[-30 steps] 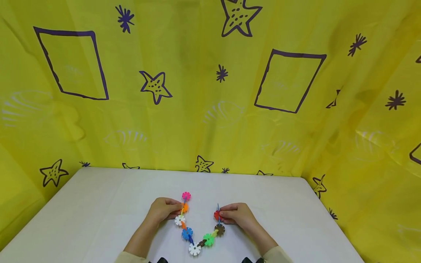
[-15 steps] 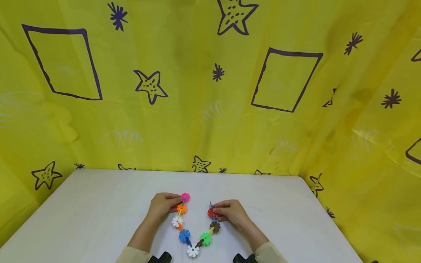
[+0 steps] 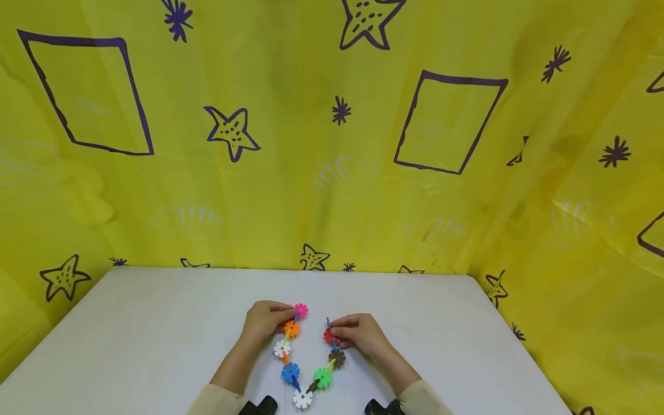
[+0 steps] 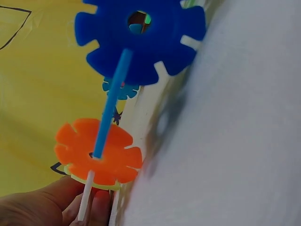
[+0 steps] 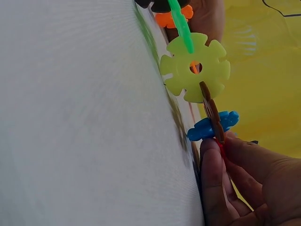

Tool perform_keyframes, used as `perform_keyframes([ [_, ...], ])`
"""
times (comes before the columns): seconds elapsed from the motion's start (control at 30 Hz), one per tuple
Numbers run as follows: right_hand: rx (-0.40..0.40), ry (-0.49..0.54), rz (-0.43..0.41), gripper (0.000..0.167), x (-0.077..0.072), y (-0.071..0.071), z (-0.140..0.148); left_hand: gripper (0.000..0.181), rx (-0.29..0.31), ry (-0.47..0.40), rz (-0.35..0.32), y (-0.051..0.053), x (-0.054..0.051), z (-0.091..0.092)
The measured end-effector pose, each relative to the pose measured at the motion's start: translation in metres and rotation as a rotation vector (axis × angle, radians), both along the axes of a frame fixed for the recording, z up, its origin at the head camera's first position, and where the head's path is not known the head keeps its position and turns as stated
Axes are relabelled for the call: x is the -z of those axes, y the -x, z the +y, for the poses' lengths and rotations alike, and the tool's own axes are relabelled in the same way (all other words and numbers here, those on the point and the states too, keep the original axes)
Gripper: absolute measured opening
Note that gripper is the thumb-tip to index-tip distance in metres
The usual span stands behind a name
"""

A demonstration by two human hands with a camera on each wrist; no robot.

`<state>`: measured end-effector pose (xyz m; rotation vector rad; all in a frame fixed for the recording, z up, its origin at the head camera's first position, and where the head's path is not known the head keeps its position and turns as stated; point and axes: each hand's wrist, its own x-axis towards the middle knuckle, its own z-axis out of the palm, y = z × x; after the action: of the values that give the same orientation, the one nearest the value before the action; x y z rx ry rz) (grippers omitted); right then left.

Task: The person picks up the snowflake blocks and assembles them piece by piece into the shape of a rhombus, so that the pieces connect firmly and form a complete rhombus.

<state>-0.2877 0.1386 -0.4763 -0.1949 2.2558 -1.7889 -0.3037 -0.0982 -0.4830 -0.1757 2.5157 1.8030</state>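
Observation:
A chain of linked notched plastic discs point(image 3: 291, 373) hangs in a U shape between the two hands. My left hand point(image 3: 266, 320) pinches its left end beside the pink disc point(image 3: 301, 311), above the orange disc point(image 3: 292, 329). The right hand point(image 3: 360, 333) pinches the red disc point(image 3: 329, 336) near the other end, where a blue disc seen edge-on points up. A brown disc point(image 3: 337, 358) and a green disc point(image 3: 322, 378) hang below it. At the bottom of the U is a white disc point(image 3: 303, 398). The right wrist view shows fingertips point(image 5: 210, 150) at a blue disc point(image 5: 214, 125).
A white table point(image 3: 155, 323) lies under the hands. Behind it and at both sides hangs a yellow cloth point(image 3: 290, 202) with dark star and frame drawings. Black wrist straps point(image 3: 259, 406) show at the bottom edge.
My left hand has shifted up the chain from the orange disc to beside the pink one. Both chain ends have come closer together. The head view has swung slightly.

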Motion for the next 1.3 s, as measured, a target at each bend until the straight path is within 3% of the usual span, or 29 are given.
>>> perform_keyframes([
  [0.63,-0.021,0.001,0.025,0.024,0.003,-0.002,-0.005,0.021,0.046,0.127,0.039,-0.005,-0.001,0.013],
  [1.07,-0.07,-0.042,0.079,0.022,0.002,-0.003,-0.004,0.021,0.07,0.103,0.054,-0.008,-0.001,0.02],
  [1.3,-0.068,-0.058,0.069,0.022,0.004,-0.001,-0.004,0.021,0.082,0.104,0.021,-0.006,-0.001,0.021],
])
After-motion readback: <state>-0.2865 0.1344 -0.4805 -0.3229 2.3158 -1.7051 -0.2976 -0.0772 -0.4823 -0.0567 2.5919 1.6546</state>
